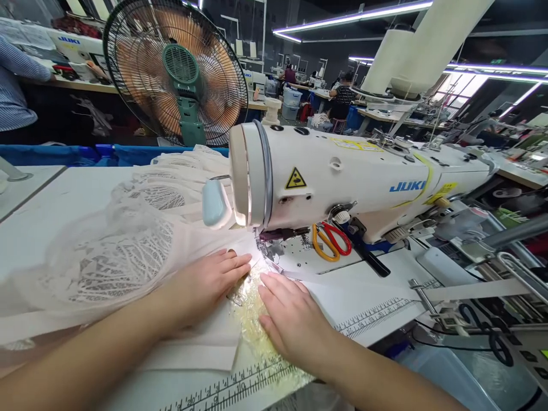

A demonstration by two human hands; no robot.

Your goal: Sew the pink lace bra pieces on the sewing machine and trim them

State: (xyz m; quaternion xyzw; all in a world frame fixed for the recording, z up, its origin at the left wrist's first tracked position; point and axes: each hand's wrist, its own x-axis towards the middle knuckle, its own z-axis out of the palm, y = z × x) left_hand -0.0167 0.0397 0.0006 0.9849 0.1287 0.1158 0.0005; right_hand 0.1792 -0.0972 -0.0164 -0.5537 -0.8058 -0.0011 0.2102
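My left hand (pixel 209 282) lies flat on pale cream fabric (pixel 188 242), fingers stretched toward the needle area of a white sewing machine (pixel 317 171). My right hand (pixel 295 317) rests opposite it, fingers extended and slightly spread, beside a worn yellowish patch (pixel 252 319) on the machine bed. Both sets of fingertips are just in front of the presser foot (pixel 259 242), which the machine head partly hides. The fabric, with lace-like panels (pixel 124 262), spreads left across the table. What lies under my palms is hidden.
Scissors with orange and red handles (pixel 331 242) lie on the bed under the machine arm. A printed ruler strip (pixel 240 388) runs along the front edge. Behind the table stands a large fan (pixel 182 65). A striped sleeve (pixel 21 63) of another person shows at far left.
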